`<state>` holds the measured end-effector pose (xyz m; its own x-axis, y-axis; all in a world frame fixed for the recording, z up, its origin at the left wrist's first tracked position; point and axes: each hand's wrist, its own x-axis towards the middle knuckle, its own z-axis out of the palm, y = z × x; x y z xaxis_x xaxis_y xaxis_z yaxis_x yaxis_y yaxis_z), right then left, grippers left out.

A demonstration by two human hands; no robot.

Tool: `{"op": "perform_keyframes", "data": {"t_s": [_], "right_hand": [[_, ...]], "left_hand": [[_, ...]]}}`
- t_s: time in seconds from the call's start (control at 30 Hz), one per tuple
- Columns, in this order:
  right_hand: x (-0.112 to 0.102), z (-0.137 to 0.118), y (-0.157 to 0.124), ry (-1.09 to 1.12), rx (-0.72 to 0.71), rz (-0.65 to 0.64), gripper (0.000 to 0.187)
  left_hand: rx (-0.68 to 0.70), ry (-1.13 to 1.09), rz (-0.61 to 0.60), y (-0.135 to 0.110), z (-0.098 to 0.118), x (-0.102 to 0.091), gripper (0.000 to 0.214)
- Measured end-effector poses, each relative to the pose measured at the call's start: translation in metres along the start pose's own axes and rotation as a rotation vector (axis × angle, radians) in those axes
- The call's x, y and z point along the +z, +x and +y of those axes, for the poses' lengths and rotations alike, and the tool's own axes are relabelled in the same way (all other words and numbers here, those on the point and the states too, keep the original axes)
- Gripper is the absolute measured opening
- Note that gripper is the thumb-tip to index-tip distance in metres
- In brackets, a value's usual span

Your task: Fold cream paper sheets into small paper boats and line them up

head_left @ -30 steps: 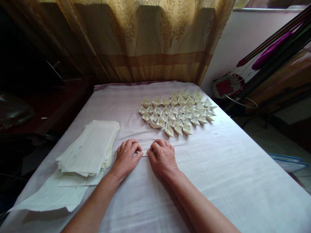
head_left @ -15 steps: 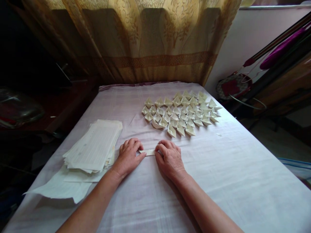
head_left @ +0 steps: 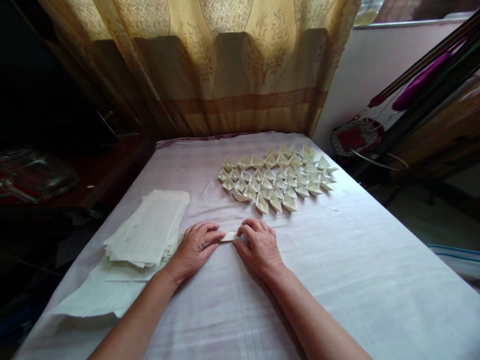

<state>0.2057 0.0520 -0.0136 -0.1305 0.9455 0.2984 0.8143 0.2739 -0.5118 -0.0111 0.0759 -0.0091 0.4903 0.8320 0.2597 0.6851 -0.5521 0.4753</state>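
A small folded paper strip [head_left: 228, 237] lies on the cloth-covered table between my hands, its two ends partly hidden under my fingers. My left hand [head_left: 195, 246] holds its left end, with fingertips and thumb bent in against it. At the right end, the thumb and curled fingers of my right hand [head_left: 260, 245] pinch the strip. Just beyond my hands stand rows of folded paper boats [head_left: 277, 180], packed close together. To the left of my left hand is a stack of lined paper sheets [head_left: 155, 225].
Under the stack a larger loose sheet [head_left: 90, 295] reaches toward the table's left edge. A tiny paper scrap [head_left: 333, 209] lies right of the boats. A patterned curtain [head_left: 225, 75] hangs behind the table [head_left: 348, 280]. A round bag [head_left: 356, 137] is beyond the right edge.
The view has tilted up slightly. My left hand's fingers have straightened and spread along the strip's left end; my right thumb has slid a little left, leaving less of the strip showing.
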Motion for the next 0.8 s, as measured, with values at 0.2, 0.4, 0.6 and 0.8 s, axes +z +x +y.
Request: {"op": "perform_keyframes", "data": {"t_s": [0.2, 0.4, 0.6, 0.8], "right_hand": [[0.002, 0.002, 0.000, -0.002, -0.015, 0.044, 0.004], [0.000, -0.003, -0.003, 0.088, -0.186, 0.236, 0.016], [-0.002, -0.016, -0.005, 0.147, -0.272, 0.242, 0.023], [0.000, -0.015, -0.005, 0.173, -0.241, 0.203, 0.022]], "left_hand": [[0.036, 0.061, 0.093, 0.007, 0.006, 0.007, 0.020], [0.028, -0.074, 0.219, 0.008, 0.012, 0.008, 0.013], [0.058, -0.118, 0.253, 0.006, 0.019, 0.005, 0.013], [0.077, -0.086, 0.263, 0.005, 0.022, 0.004, 0.013]]}}
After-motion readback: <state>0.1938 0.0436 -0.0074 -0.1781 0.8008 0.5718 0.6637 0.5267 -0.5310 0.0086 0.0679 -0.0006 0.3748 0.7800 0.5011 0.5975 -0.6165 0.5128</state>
